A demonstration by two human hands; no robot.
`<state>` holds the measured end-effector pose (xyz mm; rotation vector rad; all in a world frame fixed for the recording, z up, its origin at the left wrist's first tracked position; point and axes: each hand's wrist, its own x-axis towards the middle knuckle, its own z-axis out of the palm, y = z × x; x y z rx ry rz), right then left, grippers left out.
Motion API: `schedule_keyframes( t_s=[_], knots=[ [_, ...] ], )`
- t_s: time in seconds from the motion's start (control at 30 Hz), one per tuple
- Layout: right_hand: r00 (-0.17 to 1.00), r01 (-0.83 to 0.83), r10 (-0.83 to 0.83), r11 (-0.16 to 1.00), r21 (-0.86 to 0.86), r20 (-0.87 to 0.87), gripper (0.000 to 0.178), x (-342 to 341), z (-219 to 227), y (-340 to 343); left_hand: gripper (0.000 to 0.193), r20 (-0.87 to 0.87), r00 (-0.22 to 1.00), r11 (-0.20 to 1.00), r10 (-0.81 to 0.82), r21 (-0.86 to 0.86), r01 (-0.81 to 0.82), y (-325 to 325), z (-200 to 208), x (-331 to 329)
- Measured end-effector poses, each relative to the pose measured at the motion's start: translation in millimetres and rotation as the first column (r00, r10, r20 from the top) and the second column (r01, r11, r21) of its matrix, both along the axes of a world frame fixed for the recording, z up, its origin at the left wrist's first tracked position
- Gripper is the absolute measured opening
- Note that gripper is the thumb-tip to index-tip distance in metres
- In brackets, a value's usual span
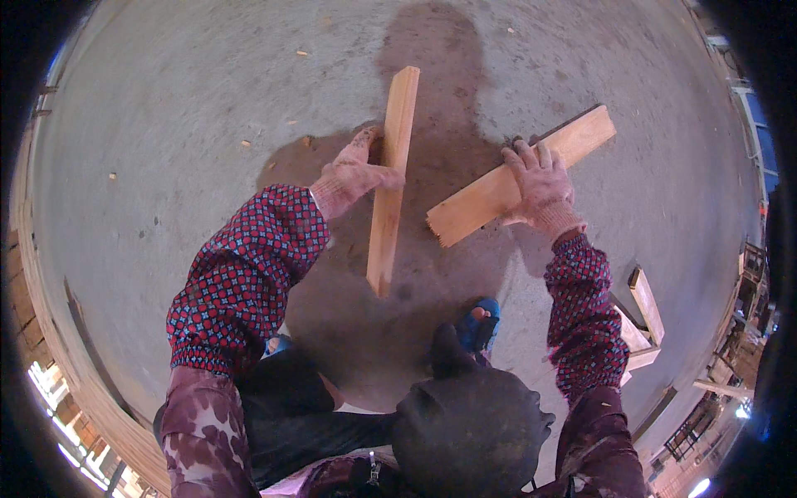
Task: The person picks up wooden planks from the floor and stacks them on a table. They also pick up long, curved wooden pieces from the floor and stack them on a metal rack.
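A long, narrow wooden board (393,178) stands out from the grey floor in front of me, with its far end pointing away. My left hand (359,172), in a pale pink work glove, grips it near the middle, the thumb across its face and the fingers behind its left edge. To the right, a second wooden board (479,205) slants from near left to far right. My right hand (540,184), gloved too, is closed over its middle, fingers across the top and thumb at the near edge. The two boards do not touch.
Several short wooden pieces (647,305) lie to the right, beside my right forearm. Small wood chips (246,144) are scattered on the concrete floor (191,108). Long stacked planks (91,398) run along the left rim. My sandalled foot (479,324) is just below the boards.
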<state>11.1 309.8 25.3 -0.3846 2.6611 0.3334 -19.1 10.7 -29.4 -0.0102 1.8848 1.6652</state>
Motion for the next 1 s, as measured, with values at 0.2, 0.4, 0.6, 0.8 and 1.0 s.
schedule_keyframes(
  t_s=[0.2,0.4,0.6,0.8,1.0],
  knots=[
    [0.972,-0.198,0.193,0.98,0.024,0.136,0.082,-29,14,13,0.077,0.251,0.968,0.983,0.008,0.177,-0.054,-16,3,-6],
    [0.999,0.046,-0.053,0.961,-0.272,-0.015,0.064,-43,49,-5,0.079,0.346,0.936,0.86,0.072,0.453,-0.234,-29,13,4],
    [0.88,0.431,-0.109,0.596,-0.678,0.463,0.047,-66,23,-61,0.063,0.349,0.912,0.83,0.215,0.426,-0.359,-17,12,0],
    [0.795,0.597,-0.293,0.534,-0.599,0.532,0.049,-49,-20,-111,0.049,0.228,0.865,0.827,0.446,0.264,-0.496,26,8,-6],
    [0.796,0.559,-0.529,0.458,-0.691,0.294,0.028,17,5,-106,0.032,0.144,0.972,0.981,0.187,-0.077,-0.178,80,-3,-10]
  ],
)
